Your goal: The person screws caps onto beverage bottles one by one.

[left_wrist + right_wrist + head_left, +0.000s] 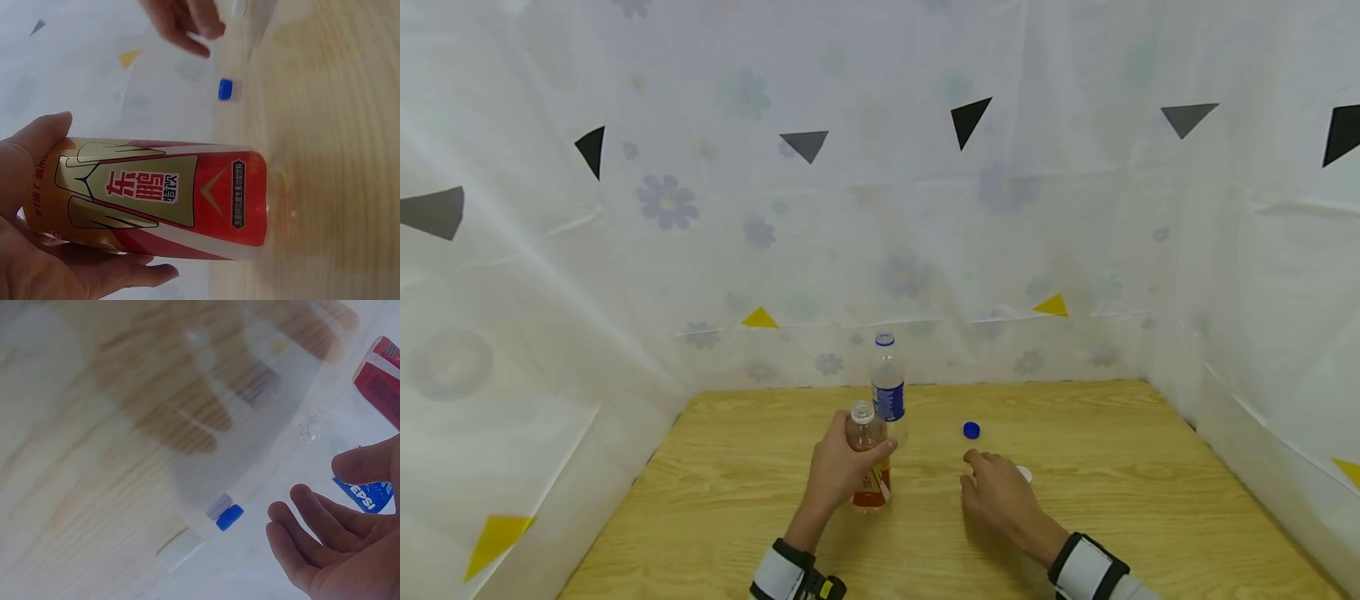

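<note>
Holds a clear plastic bottle with a red-and-gold label [162, 200] upright in the left hand [837, 468], grip wrapped round the sides, thumb and fingers on opposite edges. Cannot tell base contact with the pale wood-grain worktop [760, 517]. Can see a second clear plastic bottle with a blue label [889, 400] standing upright just behind the red-and-gold bottle and slightly to its right. Hovers the right hand [1000, 493] near the worktop, to the right of the red-and-gold bottle, grip spread, fingers loosely bent and thumb apart. Can make out a small round blue plastic cap [972, 430], right of the red-and-gold bottle and farther back, and a small round white cap [1026, 474], farther to its right, partly hidden by the right hand. Wears a white-and-black band [1086, 567] at the right wrist. Can see, beyond the red-and-gold bottle, a white flower-printed sheet [887, 225] bearing black, grey and yellow triangles.
</note>
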The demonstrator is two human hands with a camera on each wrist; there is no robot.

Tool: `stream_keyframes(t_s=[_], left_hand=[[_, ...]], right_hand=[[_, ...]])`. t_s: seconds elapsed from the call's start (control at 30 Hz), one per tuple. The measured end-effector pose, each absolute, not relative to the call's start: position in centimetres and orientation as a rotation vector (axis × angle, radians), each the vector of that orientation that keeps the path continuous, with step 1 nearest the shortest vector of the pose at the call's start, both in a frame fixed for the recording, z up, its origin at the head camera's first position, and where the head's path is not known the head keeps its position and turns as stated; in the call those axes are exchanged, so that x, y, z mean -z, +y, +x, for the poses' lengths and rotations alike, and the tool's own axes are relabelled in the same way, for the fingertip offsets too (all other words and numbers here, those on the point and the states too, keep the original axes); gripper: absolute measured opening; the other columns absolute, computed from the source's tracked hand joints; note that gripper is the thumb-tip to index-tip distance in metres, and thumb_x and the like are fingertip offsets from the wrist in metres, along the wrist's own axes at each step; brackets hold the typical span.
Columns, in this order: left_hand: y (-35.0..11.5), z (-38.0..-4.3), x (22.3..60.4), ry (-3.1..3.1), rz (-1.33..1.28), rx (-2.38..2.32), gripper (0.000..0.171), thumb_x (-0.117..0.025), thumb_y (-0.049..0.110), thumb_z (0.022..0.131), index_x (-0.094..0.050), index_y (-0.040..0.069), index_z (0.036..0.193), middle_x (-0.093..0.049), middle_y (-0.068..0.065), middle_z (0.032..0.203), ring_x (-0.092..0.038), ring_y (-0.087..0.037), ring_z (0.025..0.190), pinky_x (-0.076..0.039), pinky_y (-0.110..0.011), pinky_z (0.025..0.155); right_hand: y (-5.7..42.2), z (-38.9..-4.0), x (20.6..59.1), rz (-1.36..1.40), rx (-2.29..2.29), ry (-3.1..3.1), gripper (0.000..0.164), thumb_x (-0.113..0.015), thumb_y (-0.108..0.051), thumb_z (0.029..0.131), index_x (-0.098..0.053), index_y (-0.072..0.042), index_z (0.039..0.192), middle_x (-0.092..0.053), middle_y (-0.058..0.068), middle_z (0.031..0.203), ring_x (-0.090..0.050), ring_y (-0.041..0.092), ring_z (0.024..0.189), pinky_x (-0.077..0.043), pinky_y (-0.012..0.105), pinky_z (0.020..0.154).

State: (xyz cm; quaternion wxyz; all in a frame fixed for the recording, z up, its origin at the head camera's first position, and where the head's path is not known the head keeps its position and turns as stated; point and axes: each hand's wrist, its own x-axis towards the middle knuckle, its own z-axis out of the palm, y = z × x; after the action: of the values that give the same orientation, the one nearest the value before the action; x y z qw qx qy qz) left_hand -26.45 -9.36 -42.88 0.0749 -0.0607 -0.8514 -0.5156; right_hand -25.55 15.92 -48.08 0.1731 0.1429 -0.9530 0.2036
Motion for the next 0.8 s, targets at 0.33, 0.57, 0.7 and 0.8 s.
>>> stream_keyframes(t_s=[0.33, 0.57, 0.7, 0.8], left_hand=[[-6.1, -25.7, 43.1, -2.631, -0.379, 1.423, 0.076, -0.084, 0.049, 0.079, -0.054, 0.009, 0.137, -0.07, -0.014, 0.121, -0.071, -0.03, 0.103, -0.058, -0.045, 0.076], [-5.5, -25.0, 42.3, -2.69, -0.434, 1.258, 0.072, -0.087, 0.044, 0.076, -0.058, 0.011, 0.133, -0.073, -0.013, 0.116, -0.072, -0.027, 0.094, -0.057, -0.04, 0.069], [-5.6, -24.9, 42.1, -2.707, -0.437, 1.183, 0.072, -0.088, 0.044, 0.076, -0.058, 0.012, 0.133, -0.073, -0.012, 0.114, -0.072, -0.025, 0.092, -0.057, -0.04, 0.069], [-5.7, -25.0, 42.1, -2.718, -0.433, 1.166, 0.072, -0.088, 0.044, 0.076, -0.058, 0.013, 0.133, -0.073, -0.012, 0.114, -0.072, -0.025, 0.092, -0.057, -0.04, 0.069]], right_hand=[[16.2, -25.9, 48.2, 0.396, -0.581, -2.713, 0.022, -0.073, -0.007, 0.086, -0.069, 0.002, 0.105, -0.072, 0.014, 0.091, -0.069, 0.024, 0.078, -0.056, 0.039, 0.067], [16.2, -26.0, 48.2, 0.399, -0.58, -2.721, 0.022, -0.074, -0.008, 0.087, -0.069, 0.001, 0.106, -0.073, 0.014, 0.092, -0.068, 0.021, 0.075, -0.056, 0.037, 0.065], [16.2, -26.0, 48.2, 0.396, -0.583, -2.731, 0.022, -0.074, -0.007, 0.087, -0.069, 0.001, 0.107, -0.073, 0.014, 0.092, -0.066, 0.02, 0.073, -0.055, 0.036, 0.064], [16.2, -26.0, 48.2, 0.398, -0.589, -2.736, 0.022, -0.073, -0.007, 0.087, -0.069, 0.001, 0.107, -0.073, 0.014, 0.094, -0.067, 0.02, 0.074, -0.055, 0.037, 0.064]])
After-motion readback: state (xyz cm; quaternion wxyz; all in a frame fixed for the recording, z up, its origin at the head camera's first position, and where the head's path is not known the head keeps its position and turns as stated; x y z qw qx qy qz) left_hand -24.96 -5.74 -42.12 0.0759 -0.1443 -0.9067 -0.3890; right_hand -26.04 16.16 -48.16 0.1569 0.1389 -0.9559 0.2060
